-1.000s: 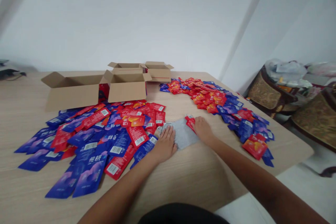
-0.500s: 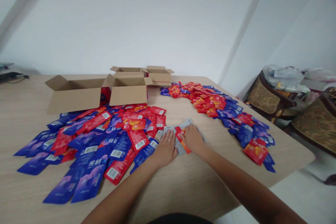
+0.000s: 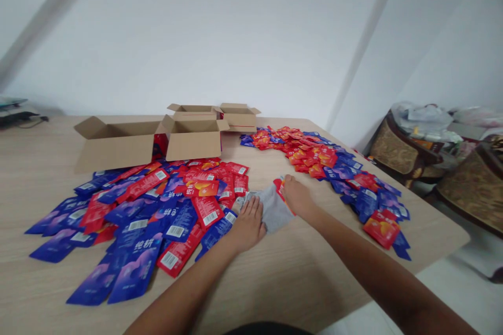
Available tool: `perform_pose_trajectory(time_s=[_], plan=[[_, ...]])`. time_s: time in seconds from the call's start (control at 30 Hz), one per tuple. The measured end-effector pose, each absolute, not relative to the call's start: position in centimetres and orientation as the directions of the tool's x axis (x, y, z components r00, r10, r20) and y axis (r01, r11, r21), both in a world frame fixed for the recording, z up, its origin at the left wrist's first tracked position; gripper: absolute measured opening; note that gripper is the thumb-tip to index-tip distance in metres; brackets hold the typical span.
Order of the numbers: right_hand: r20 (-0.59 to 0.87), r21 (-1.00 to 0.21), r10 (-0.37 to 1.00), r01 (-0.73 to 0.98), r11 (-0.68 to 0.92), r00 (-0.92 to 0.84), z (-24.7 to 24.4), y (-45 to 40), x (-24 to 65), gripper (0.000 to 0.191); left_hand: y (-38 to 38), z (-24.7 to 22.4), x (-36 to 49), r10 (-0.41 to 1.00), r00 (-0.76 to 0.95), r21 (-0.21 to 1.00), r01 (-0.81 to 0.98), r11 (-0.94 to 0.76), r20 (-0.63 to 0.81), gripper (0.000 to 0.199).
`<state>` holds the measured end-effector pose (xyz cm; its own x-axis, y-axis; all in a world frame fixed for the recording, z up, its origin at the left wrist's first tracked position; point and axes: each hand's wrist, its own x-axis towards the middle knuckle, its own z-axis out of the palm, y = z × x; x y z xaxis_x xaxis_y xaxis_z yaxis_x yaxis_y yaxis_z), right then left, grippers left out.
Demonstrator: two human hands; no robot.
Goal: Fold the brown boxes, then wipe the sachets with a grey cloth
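A grey cloth lies on the table in front of me. My left hand rests flat on its left part, fingers stretched out. Over the cloth's right edge is a red and orange sachet, and my right hand has its fingers bent round it. The hand covers much of this sachet. Left of the cloth spreads a heap of flat red and blue sachets, barcodes showing on many. Farther right, a curved band of red and blue sachets runs along the table's edge.
Several open cardboard boxes, among them a wide box and a smaller box, stand behind the left heap. Patterned chairs, one holding plastic bags, are beyond the table's right edge. A dark cable lies far left.
My right hand has moved right with the red sachet, from the middle of the cloth to its right edge. More grey cloth shows. My left hand stays in place.
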<state>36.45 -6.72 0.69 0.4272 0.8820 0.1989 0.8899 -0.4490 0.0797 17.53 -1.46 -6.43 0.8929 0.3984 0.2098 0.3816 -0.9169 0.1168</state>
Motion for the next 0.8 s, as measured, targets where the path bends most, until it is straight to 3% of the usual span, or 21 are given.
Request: perform_pose_trajectory(time_s=[0.17, 0.33, 0.57, 0.8], plan=[[0.174, -0.066, 0.958, 0.973, -0.219, 0.228, 1.2, -6.7, 32.7, 0.032, -1.4, -6.5, 17.7, 0.403, 0.892, 0.135, 0.382, -0.914, 0.206, 0.062], [0.17, -0.032, 0.975, 0.989, -0.142, 0.145, -1.5, -7.8, 32.5, 0.032, -1.3, -7.2, 17.7, 0.403, 0.882, 0.143, 0.378, -0.915, 0.244, 0.065], [0.316, 0.061, 0.936, 0.981, -0.183, 0.155, -4.7, -4.8, 33.7, 0.038, -1.0, -7.3, 17.5, 0.357, 0.909, 0.111, 0.341, -0.934, 0.216, 0.06], [0.282, 0.09, 0.938, 0.967, -0.237, 0.203, -2.2, 0.0, 38.0, 0.037, -1.4, -6.6, 17.3, 0.375, 0.902, 0.126, 0.355, -0.926, 0.214, 0.058]])
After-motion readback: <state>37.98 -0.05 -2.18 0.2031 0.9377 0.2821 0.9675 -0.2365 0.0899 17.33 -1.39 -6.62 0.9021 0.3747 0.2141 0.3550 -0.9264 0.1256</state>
